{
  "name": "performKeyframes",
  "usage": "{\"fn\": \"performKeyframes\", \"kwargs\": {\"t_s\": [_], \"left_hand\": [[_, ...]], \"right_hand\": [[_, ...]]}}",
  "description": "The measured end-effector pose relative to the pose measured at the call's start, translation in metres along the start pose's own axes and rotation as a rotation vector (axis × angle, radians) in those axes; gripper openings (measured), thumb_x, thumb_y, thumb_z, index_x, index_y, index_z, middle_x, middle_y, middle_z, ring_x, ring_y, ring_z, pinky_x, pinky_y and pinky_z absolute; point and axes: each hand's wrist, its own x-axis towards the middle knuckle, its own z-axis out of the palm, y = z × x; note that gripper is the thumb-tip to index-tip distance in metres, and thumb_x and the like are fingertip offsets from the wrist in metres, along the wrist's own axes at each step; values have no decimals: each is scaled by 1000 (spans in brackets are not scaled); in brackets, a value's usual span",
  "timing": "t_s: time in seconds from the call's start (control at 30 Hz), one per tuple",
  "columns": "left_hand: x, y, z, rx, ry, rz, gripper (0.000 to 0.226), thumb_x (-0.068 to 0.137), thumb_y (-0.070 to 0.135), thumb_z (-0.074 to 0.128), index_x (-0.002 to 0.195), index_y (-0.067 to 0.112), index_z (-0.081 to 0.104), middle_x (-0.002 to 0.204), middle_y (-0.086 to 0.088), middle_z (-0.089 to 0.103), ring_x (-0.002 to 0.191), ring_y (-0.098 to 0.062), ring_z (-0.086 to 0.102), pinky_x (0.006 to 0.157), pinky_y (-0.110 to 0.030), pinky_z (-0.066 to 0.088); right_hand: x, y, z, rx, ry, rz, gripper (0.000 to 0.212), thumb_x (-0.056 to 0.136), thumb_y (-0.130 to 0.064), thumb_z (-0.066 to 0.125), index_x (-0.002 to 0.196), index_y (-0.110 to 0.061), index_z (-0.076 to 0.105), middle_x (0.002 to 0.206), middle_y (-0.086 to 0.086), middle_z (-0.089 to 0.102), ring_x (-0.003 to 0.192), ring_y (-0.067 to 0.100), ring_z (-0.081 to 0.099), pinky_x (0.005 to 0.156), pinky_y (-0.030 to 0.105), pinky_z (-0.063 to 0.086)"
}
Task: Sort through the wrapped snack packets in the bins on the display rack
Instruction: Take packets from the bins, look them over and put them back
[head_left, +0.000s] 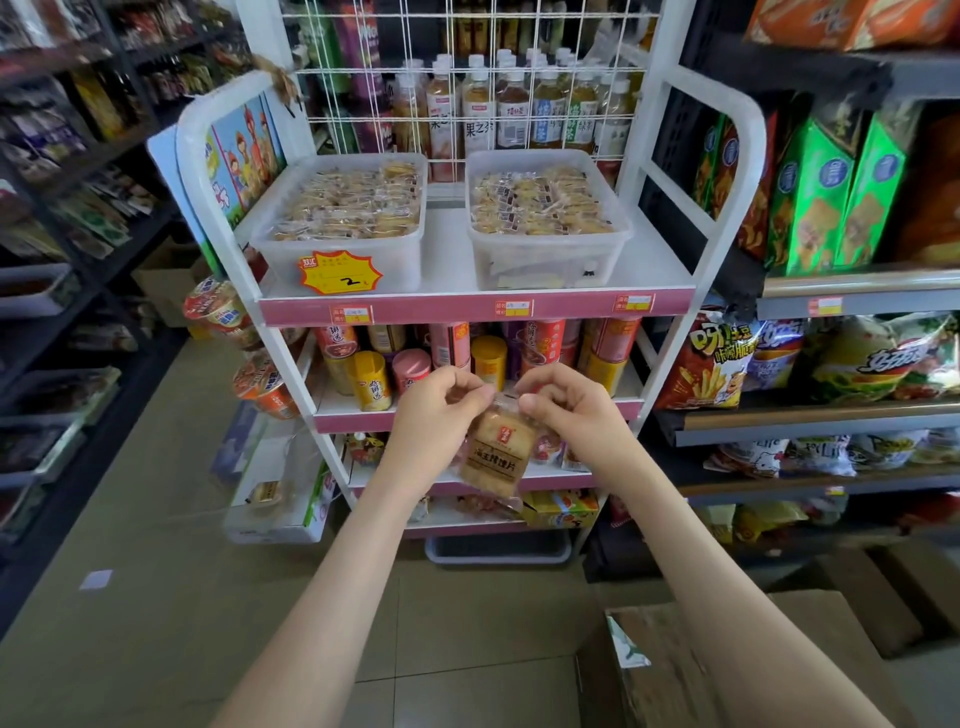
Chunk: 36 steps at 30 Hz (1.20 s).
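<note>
Head view looks down on both bare arms reaching toward the white display rack (670, 182). The left hand (436, 415) and right hand (571, 410) share one wrapped snack packet (496, 457). Each grip is a closed pinch of thumb and curled fingertips on the packet's clear top edge, left and right of its middle. The packet hangs below them with its printed face toward the camera. It is held in the air in front of the rack's lower shelves, well below the top shelf and touching neither bin.

On that top shelf stand two clear plastic bins side by side. The left bin (389, 260) carries a yellow starburst price tag, and the right bin (545, 265) is just beside it. Both are heaped close to the rim with small wrapped packets, and neither heap shows any sorted gaps or separated piles.

Judging from this, the task is at an early or middle point: a single packet is out for checking, and nearly all the stock in the two bins looks as yet unsorted. Which bin this packet belongs to cannot be told. An open cardboard box (727, 649) sits on the floor at lower right; whether it serves as a reject pile is unclear.
</note>
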Motion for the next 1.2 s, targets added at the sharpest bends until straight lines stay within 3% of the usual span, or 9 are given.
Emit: {"fn": "performKeyframes", "kwargs": {"t_s": [0.13, 0.3, 0.4, 0.47, 0.53, 0.63, 0.83, 1.0, 1.2], "left_hand": [[1, -3, -8, -28, 17, -65, 4, 92, 20, 64, 92, 21, 67, 95, 3, 70, 93, -13, 67, 82, -37, 59], [-5, 3, -13, -36, -22, -61, 7, 93, 13, 61, 95, 16, 67, 91, 3, 69, 85, -8, 68, 63, -15, 54], [-8, 5, -10, -80, 49, -58, 6, 94, 16, 60, 93, 17, 65, 92, 1, 70, 83, -7, 68, 63, -16, 55], [-8, 4, -10, -160, 138, -71, 9, 95, 17, 60, 87, 21, 63, 93, -2, 70, 84, -10, 69, 67, -24, 59], [-7, 2, -10, -262, 239, -115, 9, 95, 17, 59, 87, 19, 62, 96, -7, 69, 89, -17, 69, 73, -34, 60], [-8, 4, -9, -499, 307, -208, 8, 97, 15, 56, 93, 8, 60, 97, -10, 68, 90, -17, 70, 67, -26, 59], [-16, 4, -3, -675, 243, -319, 9, 99, 12, 51, 93, 8, 55, 105, -14, 68, 85, -14, 72, 65, -25, 59], [-21, 14, -5, -493, -104, -258, 21, 91, 27, 61, 105, 11, 60, 92, -2, 75, 84, -15, 73, 67, -25, 58], [-19, 19, 1, -521, -42, -216, 15, 91, 20, 63, 104, 13, 65, 91, -1, 76, 86, -14, 73, 65, -27, 59]], "right_hand": [[-2, 4, -10, -14, -104, 48, 20, 92, -11, 60, 101, -28, 67, 81, 0, 63, 79, 19, 62, 78, 37, 54], [3, 0, -9, -112, 34, 68, 23, 91, -8, 60, 82, -28, 66, 89, -3, 69, 89, 18, 66, 82, 34, 56], [5, 0, -5, -87, 117, 56, 16, 91, -13, 61, 84, -27, 65, 86, -3, 67, 82, 13, 61, 79, 32, 54], [3, 4, -6, -3, 61, 78, 8, 92, -19, 61, 97, -25, 64, 95, -1, 66, 89, 14, 62, 79, 30, 54], [-2, 11, -9, 71, -62, 121, 19, 92, -24, 61, 112, -23, 61, 106, 1, 66, 97, 17, 64, 82, 31, 54], [-10, 18, -8, 53, -133, 141, 19, 93, -25, 59, 112, -22, 63, 107, 0, 70, 96, 15, 67, 79, 29, 54], [-15, 12, -5, 264, 100, 123, 10, 94, -13, 58, 101, -11, 65, 89, 2, 73, 81, 16, 67, 70, 26, 54], [-14, 5, -6, 341, 287, 149, 8, 92, -16, 60, 88, -9, 56, 75, 1, 69, 79, 19, 68, 71, 33, 55], [-14, 1, -11, 412, 186, 109, 11, 92, -6, 58, 99, -12, 64, 101, 11, 70, 98, 26, 67, 78, 33, 56]]}}
